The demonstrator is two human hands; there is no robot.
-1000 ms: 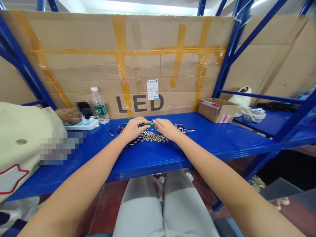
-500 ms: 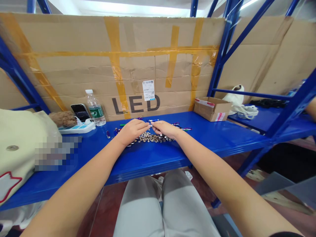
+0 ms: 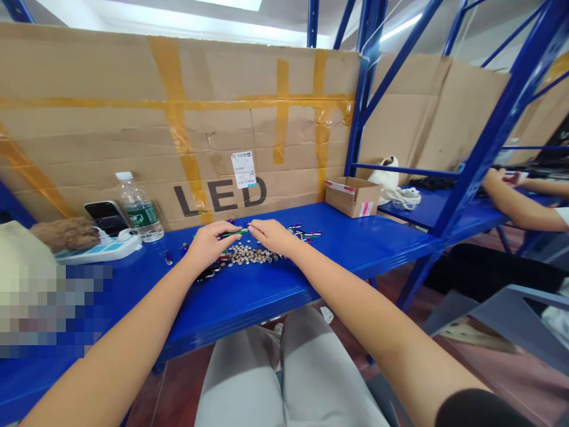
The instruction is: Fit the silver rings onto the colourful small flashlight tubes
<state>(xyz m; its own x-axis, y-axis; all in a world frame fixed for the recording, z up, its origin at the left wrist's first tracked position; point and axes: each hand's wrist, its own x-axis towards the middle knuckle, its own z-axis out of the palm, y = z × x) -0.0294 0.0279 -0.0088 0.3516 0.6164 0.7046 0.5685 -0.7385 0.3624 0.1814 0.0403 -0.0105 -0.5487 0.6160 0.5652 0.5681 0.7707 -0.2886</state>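
The left hand [image 3: 207, 244] pinches a slim green tube [image 3: 233, 233] while the right hand [image 3: 271, 236] closes on its end, grip unclear, above a pile of button cells [image 3: 249, 255] on the blue surface [image 3: 249, 308].

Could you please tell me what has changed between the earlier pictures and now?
The view has swung, so everything sits further left in frame, and a co-worker's forearm has come in at the right. The left hand pinches a slim green tube, with the right hand beside it. The pile of small round metal pieces, water bottle and cardboard box stayed put.
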